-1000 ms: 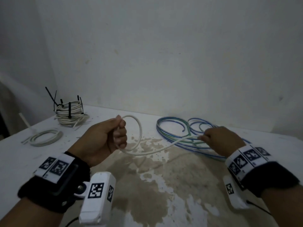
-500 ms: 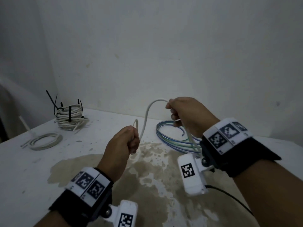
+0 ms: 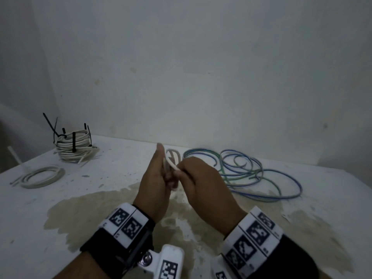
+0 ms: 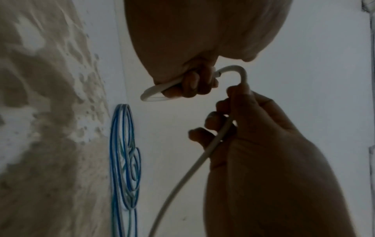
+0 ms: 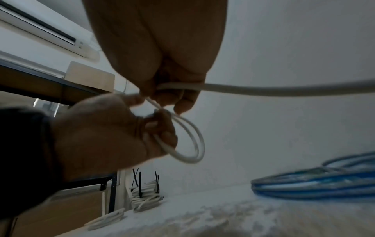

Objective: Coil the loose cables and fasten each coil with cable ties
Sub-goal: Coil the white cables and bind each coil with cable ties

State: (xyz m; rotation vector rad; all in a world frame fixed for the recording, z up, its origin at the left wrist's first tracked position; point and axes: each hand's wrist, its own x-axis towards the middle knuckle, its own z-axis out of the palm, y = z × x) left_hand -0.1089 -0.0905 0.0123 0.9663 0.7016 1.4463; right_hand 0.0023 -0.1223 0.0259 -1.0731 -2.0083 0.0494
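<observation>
A white cable (image 3: 171, 164) is held between both hands above the table's middle. My left hand (image 3: 155, 182) grips a small coil of two loops (image 5: 192, 144) of it, thumb pointing up. My right hand (image 3: 199, 178) is pressed close against the left and pinches the same cable (image 5: 243, 89) right where it reaches the coil. From the right hand the free length (image 4: 192, 168) trails away. Loose blue and green cables (image 3: 251, 174) lie spread on the table to the right of my hands.
A white coil bound with black cable ties (image 3: 73, 146) stands at the back left by the wall. A flat white coil (image 3: 42, 175) lies in front of it. The white table (image 3: 104, 164) has a large brown stain under my hands.
My right hand has come down from its raised position and brought the cable to my left hand. The tall arc of cable has closed into another small loop there.
</observation>
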